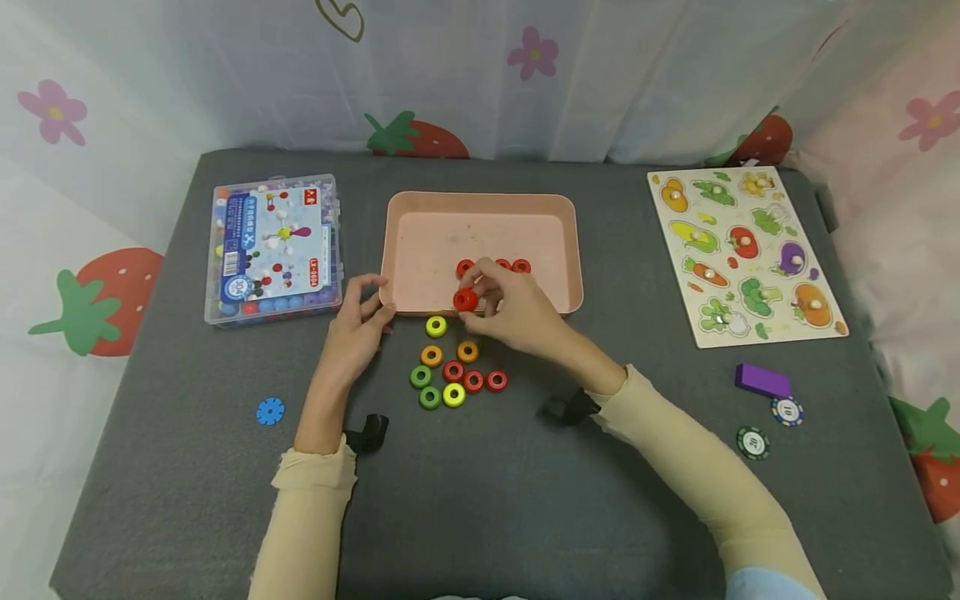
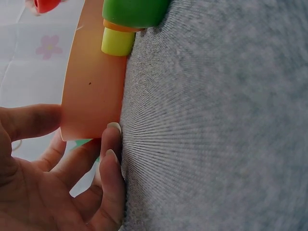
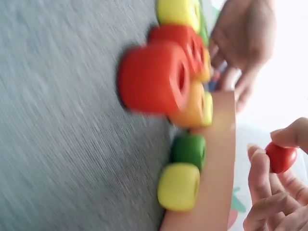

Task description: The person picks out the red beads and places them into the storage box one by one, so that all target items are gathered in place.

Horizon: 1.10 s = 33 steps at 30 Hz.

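My right hand (image 1: 517, 308) pinches a red ring-shaped bead (image 1: 465, 299) between thumb and fingers, above the front rim of the pink tray (image 1: 480, 208). In the right wrist view the same red bead (image 3: 281, 157) is at the fingertips. My left hand (image 1: 358, 325) holds the tray's front left corner, fingers touching rim and wall; the left wrist view shows this corner (image 2: 77, 130) close up. Inside the tray lie red beads (image 1: 521, 266), partly hidden by my right hand. In front of it, several beads lie on the table: red (image 1: 497, 381), orange (image 1: 431, 356), yellow (image 1: 453, 394) and green (image 1: 430, 397).
A clear box of colourful pieces (image 1: 273, 242) lies left of the tray. To the right is a vegetable puzzle board (image 1: 750, 258), with a purple block (image 1: 763, 381) and two chips (image 1: 752, 442) nearer. A blue notched disc (image 1: 270, 411) lies by my left forearm.
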Motion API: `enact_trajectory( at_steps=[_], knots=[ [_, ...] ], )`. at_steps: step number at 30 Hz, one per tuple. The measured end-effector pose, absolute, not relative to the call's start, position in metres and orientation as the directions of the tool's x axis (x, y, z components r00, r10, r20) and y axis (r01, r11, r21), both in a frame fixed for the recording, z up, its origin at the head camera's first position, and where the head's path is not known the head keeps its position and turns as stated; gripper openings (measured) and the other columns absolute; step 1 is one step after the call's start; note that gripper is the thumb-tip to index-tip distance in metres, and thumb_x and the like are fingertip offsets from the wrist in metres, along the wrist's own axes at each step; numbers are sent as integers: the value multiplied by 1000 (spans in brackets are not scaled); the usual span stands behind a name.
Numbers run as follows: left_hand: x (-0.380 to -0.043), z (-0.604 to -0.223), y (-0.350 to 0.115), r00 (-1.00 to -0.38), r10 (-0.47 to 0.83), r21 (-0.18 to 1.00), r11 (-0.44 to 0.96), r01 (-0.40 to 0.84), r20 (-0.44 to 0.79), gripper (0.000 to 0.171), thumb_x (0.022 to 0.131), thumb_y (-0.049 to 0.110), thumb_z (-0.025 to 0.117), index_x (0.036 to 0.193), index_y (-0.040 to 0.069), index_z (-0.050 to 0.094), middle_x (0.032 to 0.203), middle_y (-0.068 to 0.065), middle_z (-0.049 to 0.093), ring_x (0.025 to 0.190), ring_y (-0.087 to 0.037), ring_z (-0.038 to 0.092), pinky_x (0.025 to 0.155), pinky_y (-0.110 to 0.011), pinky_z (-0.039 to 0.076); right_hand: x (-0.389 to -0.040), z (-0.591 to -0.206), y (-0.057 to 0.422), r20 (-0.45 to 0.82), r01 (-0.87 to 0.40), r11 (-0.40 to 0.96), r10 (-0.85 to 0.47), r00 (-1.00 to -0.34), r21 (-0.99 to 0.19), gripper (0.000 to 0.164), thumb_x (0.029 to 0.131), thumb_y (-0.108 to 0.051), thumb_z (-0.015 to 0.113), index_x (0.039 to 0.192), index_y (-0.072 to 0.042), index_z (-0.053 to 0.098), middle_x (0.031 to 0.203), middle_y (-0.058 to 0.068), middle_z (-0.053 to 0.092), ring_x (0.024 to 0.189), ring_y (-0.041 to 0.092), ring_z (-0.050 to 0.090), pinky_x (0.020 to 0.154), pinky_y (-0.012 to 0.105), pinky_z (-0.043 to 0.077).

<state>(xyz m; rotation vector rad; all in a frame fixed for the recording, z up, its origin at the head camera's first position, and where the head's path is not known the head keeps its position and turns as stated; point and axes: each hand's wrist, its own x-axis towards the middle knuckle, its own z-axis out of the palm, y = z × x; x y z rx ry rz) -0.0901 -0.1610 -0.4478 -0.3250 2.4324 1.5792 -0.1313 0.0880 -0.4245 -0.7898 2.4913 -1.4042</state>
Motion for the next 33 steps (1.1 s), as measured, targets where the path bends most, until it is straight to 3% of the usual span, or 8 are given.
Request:
enact_trajectory(
  at_steps=[6, 11, 19, 27, 33],
  knots=[
    [-91, -448, -161, -948, -67, 865, 395, -311, -311, 38, 105, 24, 51, 141, 25, 39, 148, -8, 52, 98, -30, 64, 93, -44, 37, -156, -426, 97, 108, -299, 451, -401, -910, -841, 29, 83, -15, 83, 108, -12, 67, 94, 4, 66, 71, 18, 58, 66, 29, 45],
    [-91, -448, -161, -947, -72, 864, 393, -315, -312, 38, 105, 24, 51, 141, 25, 40, 148, -8, 52, 97, -30, 64, 92, -42, 38, -174, -432, 102, 34, -218, 542, -329, -944, -812, 30, 84, -17, 82, 111, -9, 75, 100, 5, 65, 80, 19, 55, 68, 28, 42],
    [-91, -447, -160, -947, -75, 862, 397, -316, -313, 38, 105, 24, 51, 141, 25, 40, 149, -7, 51, 98, -30, 64, 92, -42, 38, -183, -438, 99, -61, -169, 605, -341, -938, -778, 30, 84, -15, 82, 113, -12, 74, 94, 4, 66, 76, 20, 54, 61, 30, 42],
    [-91, -447, -160, -942, -82, 857, 397, -329, -324, 38, 104, 25, 51, 141, 26, 40, 149, -7, 51, 99, -31, 64, 94, -44, 38, -183, -438, 95, -94, -180, 672, -350, -932, -718, 34, 85, -20, 81, 117, -12, 75, 109, 1, 69, 86, 19, 55, 71, 31, 42],
    [-91, -447, -159, -943, -86, 855, 402, -329, -322, 38, 104, 25, 51, 141, 25, 40, 148, -8, 52, 99, -31, 64, 95, -45, 38, -180, -437, 99, -56, -218, 653, -372, -927, -725, 27, 86, -16, 80, 112, -11, 77, 102, 3, 69, 82, 18, 55, 70, 31, 42]
  ],
)
